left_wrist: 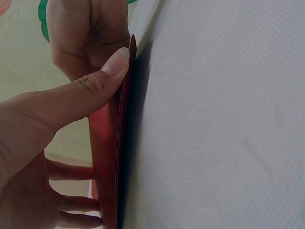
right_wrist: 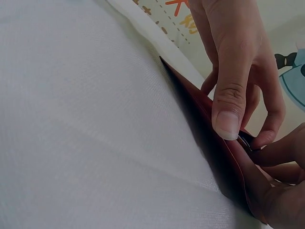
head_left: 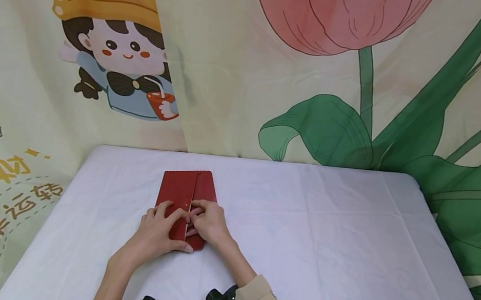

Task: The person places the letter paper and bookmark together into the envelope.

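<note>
A red paper envelope point(head_left: 176, 187) lies on the white-covered table, its flap point(head_left: 207, 186) folded out to the right. Across its face spreads my left hand point(head_left: 155, 235), thumb along the near edge and bent index finger at the mouth, gripping it. My right hand point(head_left: 209, 223) is at the same mouth, with thumb and index finger pinching the edge and the other fingers curled over the flap. In the right wrist view, the envelope point(right_wrist: 188, 88) appears edge-on, its mouth slightly parted between both hands. Any contents are hidden.
The white cloth point(head_left: 324, 245) covers the table around the envelope. Behind it hangs a printed curtain point(head_left: 221, 90) with a cartoon figure, tulip and leaves. Black wrist devices point(head_left: 220, 297) sit on both forearms, close to the table's near side.
</note>
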`<state>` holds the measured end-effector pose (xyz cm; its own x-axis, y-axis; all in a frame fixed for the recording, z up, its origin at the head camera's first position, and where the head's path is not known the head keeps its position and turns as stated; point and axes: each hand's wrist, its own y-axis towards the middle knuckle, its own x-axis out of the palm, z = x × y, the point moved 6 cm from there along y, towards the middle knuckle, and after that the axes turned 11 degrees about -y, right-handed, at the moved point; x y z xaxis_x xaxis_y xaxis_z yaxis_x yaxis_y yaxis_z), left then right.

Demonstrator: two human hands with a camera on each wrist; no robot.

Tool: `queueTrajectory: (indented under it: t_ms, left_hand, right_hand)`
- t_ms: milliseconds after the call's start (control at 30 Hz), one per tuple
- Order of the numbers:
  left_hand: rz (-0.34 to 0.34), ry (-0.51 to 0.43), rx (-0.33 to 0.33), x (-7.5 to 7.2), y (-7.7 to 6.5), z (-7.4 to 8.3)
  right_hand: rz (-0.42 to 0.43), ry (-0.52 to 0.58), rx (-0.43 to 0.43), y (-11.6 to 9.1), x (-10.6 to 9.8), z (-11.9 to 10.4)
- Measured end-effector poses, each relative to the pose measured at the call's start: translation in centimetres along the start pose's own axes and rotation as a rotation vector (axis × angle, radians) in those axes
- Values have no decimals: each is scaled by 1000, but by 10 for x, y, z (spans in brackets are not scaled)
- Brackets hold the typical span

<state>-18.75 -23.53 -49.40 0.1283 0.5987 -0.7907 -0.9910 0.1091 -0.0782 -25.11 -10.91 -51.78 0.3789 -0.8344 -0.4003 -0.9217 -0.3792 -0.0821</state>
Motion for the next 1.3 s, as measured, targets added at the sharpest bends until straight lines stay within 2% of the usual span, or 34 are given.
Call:
queueTrajectory:
  t_ms: [200, 300, 367, 500, 600, 833, 967, 1100, 1300]
  left_hand:
    - [-6, 7, -9, 1, 0, 0]
    - [-6, 9, -12, 1, 0, 0]
    - [-8, 8, -14, 2, 1, 0]
    - [-18, 16, -12, 3, 0, 1]
    - [-17, 32, -3, 3, -1, 1]
    - [-3, 79, 46, 4, -1, 3]
    - [0, 77, 38, 4, -2, 4]
    - [-2, 80, 12, 5, -1, 6]
    - [23, 131, -1, 7, 4, 15]
  right_hand:
    - [-48, 96, 33, -1, 0, 4]
    - [-62, 80, 26, -2, -1, 4]
    - [-39, -28, -26, -2, -5, 3]
    - [31, -393, -199, -6, -12, -5]
    - [23, -576, -308, -10, -11, -9]
    - [-84, -771, -386, -16, -6, -6]
    - [-114, -822, -403, -19, -5, -5]
    - [-114, -868, -411, -20, -4, -7]
    - [-73, -1020, -444, -22, 1, -11]
